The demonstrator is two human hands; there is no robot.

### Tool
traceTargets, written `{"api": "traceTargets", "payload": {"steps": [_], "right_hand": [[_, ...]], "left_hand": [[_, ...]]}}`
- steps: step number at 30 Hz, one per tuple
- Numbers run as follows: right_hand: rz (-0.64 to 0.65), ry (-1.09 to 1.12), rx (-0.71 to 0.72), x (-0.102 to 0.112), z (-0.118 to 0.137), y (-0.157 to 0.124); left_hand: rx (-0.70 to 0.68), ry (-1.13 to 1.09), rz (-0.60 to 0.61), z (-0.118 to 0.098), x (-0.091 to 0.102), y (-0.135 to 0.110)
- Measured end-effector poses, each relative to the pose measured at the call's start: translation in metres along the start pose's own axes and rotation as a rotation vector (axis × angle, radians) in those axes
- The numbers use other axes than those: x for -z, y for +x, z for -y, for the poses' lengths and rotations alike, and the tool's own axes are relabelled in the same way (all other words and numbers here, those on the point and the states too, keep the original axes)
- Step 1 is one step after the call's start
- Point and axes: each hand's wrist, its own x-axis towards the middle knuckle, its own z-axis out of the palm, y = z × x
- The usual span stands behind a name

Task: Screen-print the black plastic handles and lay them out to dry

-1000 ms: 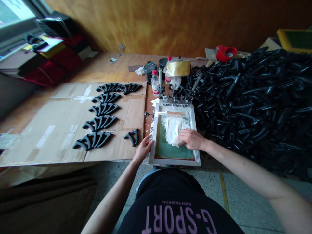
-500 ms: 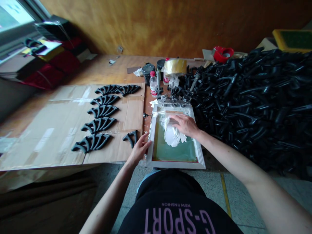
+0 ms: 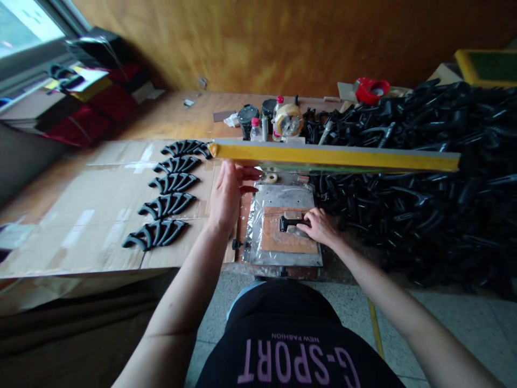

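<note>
My right hand pinches one end of a black plastic handle, which lies on a wooden block over a grey metal base plate. My left hand is up near the back of the plate, fingers apart and pointing right; nothing shows between them. Just above it, the screen-printing frame appears raised and nearly edge-on, as a long yellow bar with a grey top edge. Whether the left hand touches it is unclear. Rows of black handles lie on cardboard to the left.
A large heap of black plastic parts covers the right side. Behind the frame stand bottles with red caps, dark tubs and a tape roll. A red tape dispenser sits farther back. Stacked boxes are at the far left.
The frame with white ink has swung up off the base plate, uncovering the wooden block. My left hand moved up and away from me. My right hand left the ink and now grips a black handle.
</note>
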Motion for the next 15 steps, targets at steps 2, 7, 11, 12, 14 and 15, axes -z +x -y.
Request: {"api": "traceTargets", "payload": {"steps": [2, 7, 11, 12, 14, 15], "right_hand": [[0.071, -0.101, -0.019, -0.016, 0.022, -0.008], [-0.037, -0.041, -0.090, -0.012, 0.079, -0.027], [-0.031, 0.090, 0.261, -0.002, 0.096, -0.040], [0.004, 0.081, 0.295, 0.002, 0.084, -0.041], [0.067, -0.057, 0.191, 0.009, 0.043, -0.040], [0.095, -0.181, 0.068, 0.013, 0.017, -0.039]], "left_hand": [[0.044, -0.035, -0.069, 0.014, -0.006, -0.016], [0.737, -0.042, 0.188, 0.077, -0.021, -0.099], [0.846, -0.171, 0.021, 0.115, -0.003, -0.129], [0.831, -0.148, -0.046, 0.122, 0.011, -0.127], [0.749, -0.024, -0.174, 0.133, 0.049, -0.116], [0.691, 0.061, -0.225, 0.138, 0.073, -0.109]]}}
